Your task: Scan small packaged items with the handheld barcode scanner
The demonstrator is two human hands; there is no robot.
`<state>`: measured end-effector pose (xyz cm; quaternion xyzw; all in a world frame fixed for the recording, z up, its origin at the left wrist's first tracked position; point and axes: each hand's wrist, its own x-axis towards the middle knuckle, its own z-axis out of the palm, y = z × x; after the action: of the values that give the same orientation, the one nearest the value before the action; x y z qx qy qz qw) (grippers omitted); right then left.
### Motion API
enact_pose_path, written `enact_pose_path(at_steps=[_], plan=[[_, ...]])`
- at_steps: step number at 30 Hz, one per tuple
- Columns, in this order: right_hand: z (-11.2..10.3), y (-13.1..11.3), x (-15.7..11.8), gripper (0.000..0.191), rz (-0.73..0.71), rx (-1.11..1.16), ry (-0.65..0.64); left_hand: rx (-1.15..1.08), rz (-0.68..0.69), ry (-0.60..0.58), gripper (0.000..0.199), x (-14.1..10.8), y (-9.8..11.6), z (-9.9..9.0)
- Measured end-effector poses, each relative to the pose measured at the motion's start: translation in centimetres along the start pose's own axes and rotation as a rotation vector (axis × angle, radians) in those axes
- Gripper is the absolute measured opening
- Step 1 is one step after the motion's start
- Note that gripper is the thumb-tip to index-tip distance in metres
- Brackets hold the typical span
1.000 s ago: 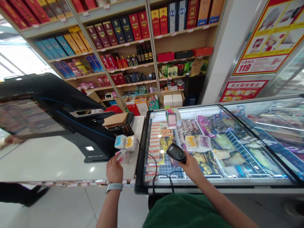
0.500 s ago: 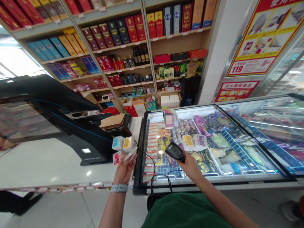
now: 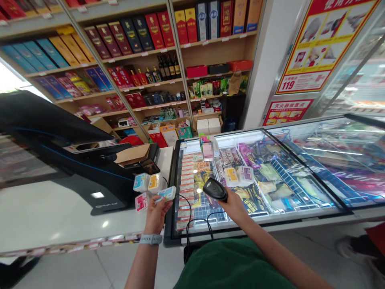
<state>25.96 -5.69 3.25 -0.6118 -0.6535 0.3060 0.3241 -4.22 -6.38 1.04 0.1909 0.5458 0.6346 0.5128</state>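
Closely pinched by the fingers (image 3: 164, 204) of the raised left hand (image 3: 155, 218), a small blue-and-white packet (image 3: 166, 193) is held above the white tabletop (image 3: 60, 216); a barcode scanner (image 3: 214, 190) is gripped by the right hand (image 3: 234, 207) over a glass-topped chest freezer (image 3: 258, 218), with liquor shelves (image 3: 228, 68) beyond.

We've got glossy black plastic on the barcode scanner (image 3: 214, 190), smooth plastic on the tub (image 3: 167, 193), shiny glass on the freezer lid (image 3: 300, 168), polished white counter (image 3: 60, 212), matt wood shelving (image 3: 237, 52).
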Motion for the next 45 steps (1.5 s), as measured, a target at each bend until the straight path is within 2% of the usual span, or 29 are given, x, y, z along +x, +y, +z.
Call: enact_pose_path(at_steps=[3,7,9,11,16,19,23,27,32,36,40,45], plan=[[-0.2,-0.3,0.0,0.024,0.0,0.021,-0.001,0.033,0.011,-0.005,0.05,-0.1,-0.2,0.0],[-0.3,-0.2,-0.1,0.025,-0.011,0.027,0.003,0.086,0.013,-0.043,0.091,-0.2,-0.4,-0.1],[-0.2,0.0,-0.1,0.027,-0.007,0.019,0.0,0.095,-0.001,-0.033,0.1,-0.1,-0.6,-0.1],[-0.1,0.1,-0.2,0.029,0.0,0.015,-0.005,0.077,-0.017,-0.03,0.09,0.0,-0.8,-0.1],[0.3,0.6,-0.3,0.03,-0.014,0.007,0.0,-0.006,-0.173,-0.005,0.021,0.4,-1.7,-0.2],[0.5,0.9,-0.3,0.03,-0.017,0.002,0.001,-0.046,-0.254,0.014,0.011,0.3,-2.2,0.0],[0.6,1.1,-0.3,0.032,-0.018,0.0,0.0,-0.069,-0.298,0.004,0.02,0.1,-2.5,0.5],[0.5,0.9,-0.4,0.032,-0.035,0.005,-0.008,-0.101,-0.251,-0.031,0.026,0.0,-2.1,1.0],[0.5,0.9,-0.5,0.034,-0.037,-0.004,-0.01,-0.004,-0.155,-0.149,0.066,-0.2,-1.2,1.4],[0.5,0.9,-0.6,0.035,-0.037,-0.031,-0.016,0.128,-0.085,-0.122,0.083,-0.2,-0.6,1.7],[0.5,0.9,-0.6,0.033,-0.038,-0.08,-0.015,0.283,0.036,-0.127,0.082,-0.1,-0.2,2.0],[0.4,0.7,-0.7,0.03,-0.028,-0.119,-0.026,0.389,0.151,-0.161,0.068,0.4,0.3,2.4]])
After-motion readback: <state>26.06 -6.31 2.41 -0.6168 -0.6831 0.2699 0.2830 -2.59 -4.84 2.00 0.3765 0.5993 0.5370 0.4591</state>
